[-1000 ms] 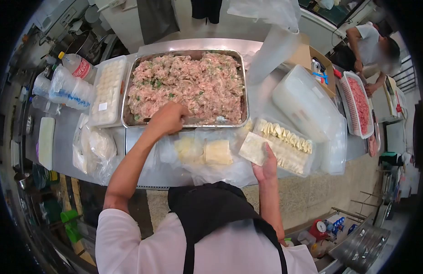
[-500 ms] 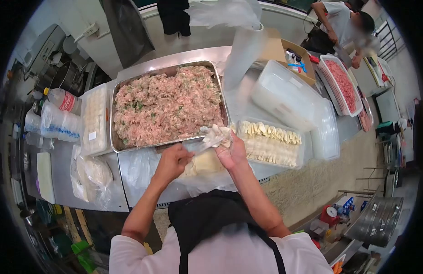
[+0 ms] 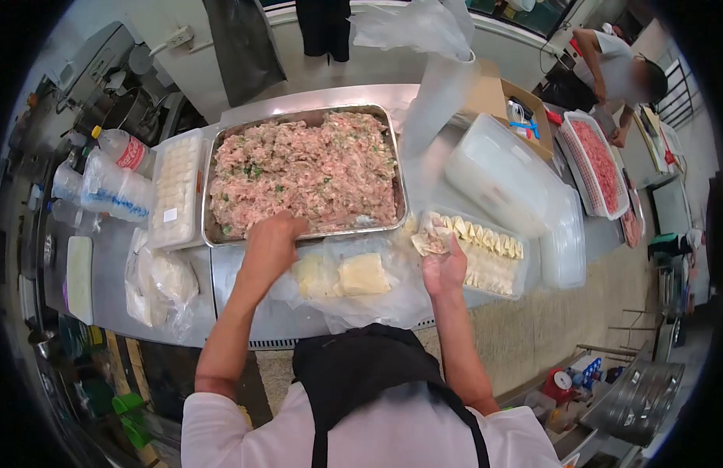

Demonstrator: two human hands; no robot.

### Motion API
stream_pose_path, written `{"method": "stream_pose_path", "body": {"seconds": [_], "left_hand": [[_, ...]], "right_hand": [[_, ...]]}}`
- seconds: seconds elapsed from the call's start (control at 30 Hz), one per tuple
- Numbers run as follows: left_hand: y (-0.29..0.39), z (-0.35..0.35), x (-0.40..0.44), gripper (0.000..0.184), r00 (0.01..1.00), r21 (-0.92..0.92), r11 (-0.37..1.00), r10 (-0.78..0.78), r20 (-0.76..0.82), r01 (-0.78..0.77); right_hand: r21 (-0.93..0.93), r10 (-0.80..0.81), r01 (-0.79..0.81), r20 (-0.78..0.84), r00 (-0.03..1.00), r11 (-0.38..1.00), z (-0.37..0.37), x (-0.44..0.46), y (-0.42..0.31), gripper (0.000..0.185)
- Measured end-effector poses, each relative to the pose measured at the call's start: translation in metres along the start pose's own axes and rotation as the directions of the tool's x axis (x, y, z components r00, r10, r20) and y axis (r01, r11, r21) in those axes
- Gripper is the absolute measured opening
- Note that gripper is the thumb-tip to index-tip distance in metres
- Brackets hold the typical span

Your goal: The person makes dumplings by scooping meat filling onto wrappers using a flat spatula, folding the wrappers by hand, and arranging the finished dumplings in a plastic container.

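A metal tray [image 3: 403,187] of pink minced meat with green bits [image 3: 299,171] stands in front of me. At its near rim, my left hand [image 3: 271,248] is closed round a thin metal spatula, mostly hidden by the fingers and rim. My right hand [image 3: 445,269] holds a pale dough wrapper [image 3: 431,240], partly folded around some meat, palm up. Just right of it lies a clear box [image 3: 525,273] with rows of folded dumplings [image 3: 486,269]. A stack of square wrappers [image 3: 363,274] rests on plastic between my hands.
Left of the tray are a box of round pale pieces [image 3: 176,187], a bagged dough-like item [image 3: 170,277], a bottle [image 3: 126,150] and wrapped cups [image 3: 115,187]. Translucent containers [image 3: 498,175], a cardboard box [image 3: 498,97] and a basket of meat [image 3: 595,164] stand right. A co-worker [image 3: 611,70] is beyond.
My left hand went from the tray to the wrapper, then back to the tray's near edge. The flat wrapper in my right hand now carries meat and is partly folded. The view shifted.
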State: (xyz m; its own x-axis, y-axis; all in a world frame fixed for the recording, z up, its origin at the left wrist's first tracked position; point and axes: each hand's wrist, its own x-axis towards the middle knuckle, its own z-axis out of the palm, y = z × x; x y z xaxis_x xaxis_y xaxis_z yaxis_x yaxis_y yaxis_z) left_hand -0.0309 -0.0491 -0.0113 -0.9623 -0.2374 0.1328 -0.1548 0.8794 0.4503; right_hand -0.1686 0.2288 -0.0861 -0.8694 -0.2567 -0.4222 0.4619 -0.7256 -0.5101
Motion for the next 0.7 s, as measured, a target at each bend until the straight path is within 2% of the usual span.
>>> {"method": "stream_pose_path", "body": {"seconds": [0.07, 0.1, 0.17, 0.3, 0.37, 0.4, 0.43, 0.5, 0.53, 0.57, 0.6, 0.63, 0.67, 0.7], "left_hand": [[-0.017, 0.011, 0.014, 0.016, 0.998, 0.254, 0.966, 0.033, 0.044, -0.044], [-0.022, 0.022, 0.015, 0.016, 0.999, 0.255, 0.966, 0.031, 0.04, -0.04], [-0.027, 0.041, 0.025, 0.014, 0.984, 0.34, 0.94, -0.034, 0.175, -0.028], [0.001, 0.018, 0.03, 0.014, 0.953, 0.334, 0.937, -0.007, 0.304, -0.1], [0.003, -0.005, 0.032, 0.018, 0.966, 0.078, 0.996, 0.012, 0.258, -0.033], [0.0, -0.011, 0.034, 0.023, 0.968, -0.113, 0.992, 0.076, 0.24, -0.05], [0.003, -0.014, 0.034, 0.023, 0.964, -0.121, 0.99, 0.097, 0.249, -0.068], [0.013, -0.019, 0.023, 0.026, 0.993, -0.289, 0.954, 0.102, 0.06, -0.081], [0.017, -0.019, 0.019, 0.027, 0.992, -0.351, 0.932, 0.114, 0.054, -0.088], [0.023, -0.012, 0.016, 0.027, 0.99, -0.357, 0.929, 0.131, 0.061, -0.101], [0.032, -0.004, 0.012, 0.028, 0.993, -0.44, 0.893, 0.112, 0.02, -0.092], [0.039, 0.003, 0.006, 0.028, 0.996, -0.512, 0.855, 0.082, -0.018, -0.08], [0.042, 0.018, 0.002, 0.028, 0.997, -0.497, 0.864, 0.078, -0.016, -0.076], [0.044, 0.038, -0.003, 0.028, 0.99, -0.401, 0.907, 0.142, 0.014, -0.125]], "right_hand": [[-0.006, 0.021, -0.021, 0.003, 1.0, 1.0, -0.005, 0.0, 0.0, 0.048], [-0.009, 0.036, -0.036, -0.003, 0.999, 0.999, -0.009, 0.0, 0.0, 0.048], [-0.023, 0.037, -0.036, 0.044, 0.998, 0.999, -0.016, 0.001, 0.004, 0.049], [-0.014, 0.029, -0.028, 0.041, 0.999, 1.0, -0.018, -0.005, 0.008, 0.048], [-0.033, 0.019, -0.018, 0.049, 0.999, 0.999, -0.02, -0.003, 0.016, 0.048], [-0.057, 0.021, -0.017, 0.061, 0.998, 0.998, -0.021, -0.003, 0.019, 0.047], [-0.051, 0.002, 0.001, 0.048, 0.999, 0.999, -0.017, -0.005, 0.02, 0.047], [0.041, 0.154, -0.157, 0.063, 0.986, 0.987, -0.005, -0.006, 0.02, 0.047], [0.048, 0.138, -0.14, 0.05, 0.989, 0.989, -0.002, -0.006, 0.021, 0.047], [0.089, 0.189, -0.199, 0.112, 0.976, 0.976, 0.002, -0.006, 0.021, 0.047], [0.127, 0.242, -0.265, 0.177, 0.954, 0.956, 0.005, -0.006, 0.022, 0.047], [0.14, 0.242, -0.267, 0.174, 0.955, 0.953, 0.007, -0.008, 0.022, 0.047], [0.156, 0.242, -0.276, 0.206, 0.948, 0.948, 0.011, -0.007, 0.022, 0.048], [0.17, 0.247, -0.291, 0.237, 0.939, 0.942, 0.015, -0.007, 0.025, 0.048]]}}
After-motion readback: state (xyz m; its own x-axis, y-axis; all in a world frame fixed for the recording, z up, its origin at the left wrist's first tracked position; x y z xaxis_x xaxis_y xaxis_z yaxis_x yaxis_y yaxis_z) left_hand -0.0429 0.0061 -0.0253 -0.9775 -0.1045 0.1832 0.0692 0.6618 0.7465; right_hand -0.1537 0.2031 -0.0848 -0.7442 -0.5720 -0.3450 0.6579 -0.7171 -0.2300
